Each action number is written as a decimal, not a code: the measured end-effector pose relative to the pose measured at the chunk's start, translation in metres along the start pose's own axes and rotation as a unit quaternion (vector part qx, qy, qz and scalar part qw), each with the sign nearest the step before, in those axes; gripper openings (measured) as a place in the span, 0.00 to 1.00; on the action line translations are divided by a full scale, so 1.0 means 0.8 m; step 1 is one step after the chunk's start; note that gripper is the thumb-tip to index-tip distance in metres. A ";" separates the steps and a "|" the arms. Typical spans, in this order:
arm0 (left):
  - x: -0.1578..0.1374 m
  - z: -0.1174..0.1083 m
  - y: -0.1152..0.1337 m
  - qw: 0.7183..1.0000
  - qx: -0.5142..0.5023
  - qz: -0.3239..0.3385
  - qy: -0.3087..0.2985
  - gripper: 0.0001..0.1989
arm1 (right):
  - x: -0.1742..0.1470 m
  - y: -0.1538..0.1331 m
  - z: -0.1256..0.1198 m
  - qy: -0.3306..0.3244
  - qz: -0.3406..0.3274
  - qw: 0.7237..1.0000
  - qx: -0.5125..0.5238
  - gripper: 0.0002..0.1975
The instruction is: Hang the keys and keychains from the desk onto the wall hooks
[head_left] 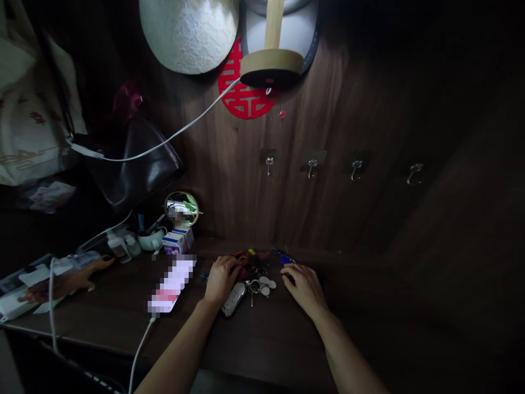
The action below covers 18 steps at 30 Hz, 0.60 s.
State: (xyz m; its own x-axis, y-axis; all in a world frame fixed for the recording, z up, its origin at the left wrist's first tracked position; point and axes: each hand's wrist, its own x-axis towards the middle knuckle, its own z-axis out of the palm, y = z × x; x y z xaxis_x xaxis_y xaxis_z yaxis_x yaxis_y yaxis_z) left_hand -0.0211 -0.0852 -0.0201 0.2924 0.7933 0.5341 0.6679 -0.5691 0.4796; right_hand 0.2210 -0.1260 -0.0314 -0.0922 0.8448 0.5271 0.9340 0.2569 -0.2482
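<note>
On the dark wooden tabletop lies a pile of keys and key rings (255, 285) between my two hands. My left hand (222, 276) rests over the pile's left side, palm down, fingers loosely bent against a red item (243, 274). Just below it sits a grey key fob (234, 299), partly under the hand. My right hand (304, 282) lies to the right of the pile, its thumb and fingers apart. Its fingertips are beside a small blue item (284, 260), and I cannot tell whether they touch it. Dim light hides details under both palms.
A phone (172, 285) with a white cable lies left of the keys. Behind it stand a small box (178, 241) and a round mirror (181, 209). Several metal hooks (313, 168) are on the wooden back panel. A lamp (271, 67) hangs above; a dark bag (143, 158) hangs left.
</note>
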 end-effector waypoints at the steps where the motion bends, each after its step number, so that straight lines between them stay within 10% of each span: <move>1: -0.001 0.001 0.001 1.000 -0.009 0.009 -0.007 0.09 | -0.001 0.005 -0.001 0.007 0.010 1.000 -0.005 0.08; 10: -0.006 0.003 0.021 0.985 -0.133 0.049 -0.099 0.08 | -0.003 0.019 -0.005 0.063 0.083 0.994 -0.028 0.08; 18: -0.006 0.000 0.029 0.977 -0.211 -0.018 0.025 0.10 | 0.006 -0.031 -0.002 0.095 -0.016 0.988 0.118 0.15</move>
State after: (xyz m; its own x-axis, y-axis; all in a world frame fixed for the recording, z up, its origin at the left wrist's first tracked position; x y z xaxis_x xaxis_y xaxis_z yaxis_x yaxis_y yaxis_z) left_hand -0.0067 -0.1018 -0.0117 0.2340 0.8085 0.5400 0.3320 -0.5884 0.7372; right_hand 0.1981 -0.1291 -0.0219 -0.0321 0.7366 0.6755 0.8234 0.4026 -0.3999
